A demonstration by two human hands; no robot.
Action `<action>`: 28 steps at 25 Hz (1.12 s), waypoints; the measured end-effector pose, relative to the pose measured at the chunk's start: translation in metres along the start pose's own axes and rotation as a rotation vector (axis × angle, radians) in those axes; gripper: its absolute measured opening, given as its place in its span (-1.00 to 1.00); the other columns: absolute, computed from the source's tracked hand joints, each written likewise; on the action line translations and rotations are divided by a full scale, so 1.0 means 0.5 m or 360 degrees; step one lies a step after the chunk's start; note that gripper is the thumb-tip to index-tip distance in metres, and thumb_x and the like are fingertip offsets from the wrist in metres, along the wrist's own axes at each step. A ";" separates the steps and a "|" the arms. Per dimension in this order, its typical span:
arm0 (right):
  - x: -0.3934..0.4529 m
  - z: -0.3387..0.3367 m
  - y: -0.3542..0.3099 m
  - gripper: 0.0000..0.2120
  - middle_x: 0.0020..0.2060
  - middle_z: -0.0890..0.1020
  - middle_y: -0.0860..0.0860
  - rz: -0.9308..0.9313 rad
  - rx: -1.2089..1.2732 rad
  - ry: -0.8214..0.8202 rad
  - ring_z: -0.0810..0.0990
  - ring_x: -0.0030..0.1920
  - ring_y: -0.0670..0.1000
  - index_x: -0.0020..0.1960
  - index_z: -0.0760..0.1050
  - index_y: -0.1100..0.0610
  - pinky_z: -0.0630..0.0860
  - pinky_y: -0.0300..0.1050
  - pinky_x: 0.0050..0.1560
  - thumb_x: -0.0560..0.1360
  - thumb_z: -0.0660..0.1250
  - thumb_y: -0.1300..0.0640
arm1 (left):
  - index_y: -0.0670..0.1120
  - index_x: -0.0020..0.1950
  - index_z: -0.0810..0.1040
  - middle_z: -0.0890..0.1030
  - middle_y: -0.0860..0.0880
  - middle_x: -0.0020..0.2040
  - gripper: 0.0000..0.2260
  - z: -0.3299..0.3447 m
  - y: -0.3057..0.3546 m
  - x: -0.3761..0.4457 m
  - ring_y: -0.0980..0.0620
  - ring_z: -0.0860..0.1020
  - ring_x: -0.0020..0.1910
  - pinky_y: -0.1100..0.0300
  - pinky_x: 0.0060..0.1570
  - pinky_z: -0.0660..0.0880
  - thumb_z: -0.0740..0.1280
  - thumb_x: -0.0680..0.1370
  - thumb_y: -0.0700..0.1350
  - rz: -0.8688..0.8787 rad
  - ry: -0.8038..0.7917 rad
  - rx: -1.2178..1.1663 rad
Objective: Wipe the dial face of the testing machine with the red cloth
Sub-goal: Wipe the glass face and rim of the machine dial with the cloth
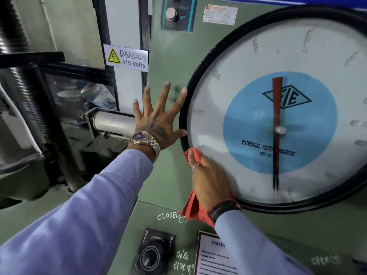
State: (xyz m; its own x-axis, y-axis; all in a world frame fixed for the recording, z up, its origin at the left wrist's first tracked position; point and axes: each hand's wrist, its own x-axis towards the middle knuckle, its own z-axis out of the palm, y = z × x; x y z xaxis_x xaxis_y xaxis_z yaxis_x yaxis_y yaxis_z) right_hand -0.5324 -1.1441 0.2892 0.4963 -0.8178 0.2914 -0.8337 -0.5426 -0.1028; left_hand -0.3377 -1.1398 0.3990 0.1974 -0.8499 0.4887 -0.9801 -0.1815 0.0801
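The large round dial face point(228, 108) of the green testing machine fills the right side, with a black rim, a blue centre disc and a red pointer. My right hand point(208, 179) presses the red cloth point(193, 207) flat against the dial's lower left edge; the cloth shows at my fingertips and hangs below my wrist. My left hand point(158, 120) lies spread flat on the green panel just left of the rim, thumb touching the rim, holding nothing.
A "DANGER 415 Volts" sign point(127, 58) is on the cabinet to the left. An on/off button box point(176, 13) sits above. A black rotary knob point(153, 255) and a framed notice point(214, 253) sit below the dial. Machine screws and columns point(23, 92) stand far left.
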 end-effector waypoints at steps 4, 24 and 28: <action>-0.054 0.022 0.026 -0.24 0.56 0.39 0.03 -0.0014 -0.0031 -0.0069 0.52 0.39 0.15 0.73 0.07 -0.04 0.53 0.12 0.41 0.59 0.07 0.39 | 0.43 0.67 -0.31 -0.37 0.04 0.75 0.16 0.003 0.029 -0.020 -0.47 -0.23 0.71 -0.62 0.53 -0.05 0.53 0.40 0.43 -0.0008 0.0102 0.0165; -0.142 0.064 0.078 -0.32 0.27 0.54 0.11 0.0132 -0.0038 -0.0051 0.58 0.20 0.22 0.69 0.21 -0.02 0.65 0.13 0.08 0.61 0.16 0.33 | 0.17 0.78 -0.19 -0.24 -0.04 0.79 0.19 0.057 0.170 -0.064 -0.23 -0.13 0.77 -0.19 0.72 0.03 0.63 0.45 -0.04 0.0190 0.0144 0.0148; -0.142 0.071 0.075 -0.39 0.50 0.49 0.13 0.0095 0.0003 0.0020 0.58 0.32 0.25 0.66 0.28 0.02 0.66 0.17 0.15 0.64 0.16 0.30 | 0.27 0.74 -0.24 -0.31 -0.08 0.77 0.42 0.086 0.256 -0.101 -0.37 -0.20 0.74 -0.32 0.67 0.07 0.73 0.21 0.27 0.0386 -0.0022 0.0127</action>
State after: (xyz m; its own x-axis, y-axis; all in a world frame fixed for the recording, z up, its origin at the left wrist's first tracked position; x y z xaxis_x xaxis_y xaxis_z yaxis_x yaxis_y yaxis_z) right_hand -0.5903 -1.1133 0.2306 0.4424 -0.8463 0.2967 -0.8613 -0.4931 -0.1221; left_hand -0.4721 -1.1412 0.3471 -0.0428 -0.8800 0.4731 -0.9942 -0.0093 -0.1071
